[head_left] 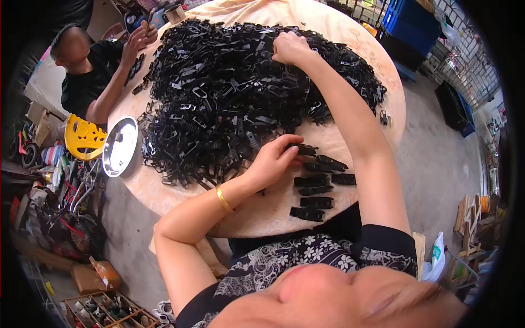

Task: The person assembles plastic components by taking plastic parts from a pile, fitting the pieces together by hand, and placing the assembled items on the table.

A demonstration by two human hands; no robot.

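Observation:
A large heap of small black plastic clip-like parts covers much of the round table. My left hand is at the heap's near edge, thumb and fingers closed on a small stack of these black parts. Farther off, my right hand is over the back right of the heap with its fingers curled in; what they hold, if anything, is hidden. Several small stacks of black parts lie in rough rows near the table's front edge, to the right of my left hand.
The table wears a peach cloth. A shiny round metal tray rests at its left edge, beside a yellow plastic stool. Across at the left sits another person, hands raised. Blue crates stand at the back right.

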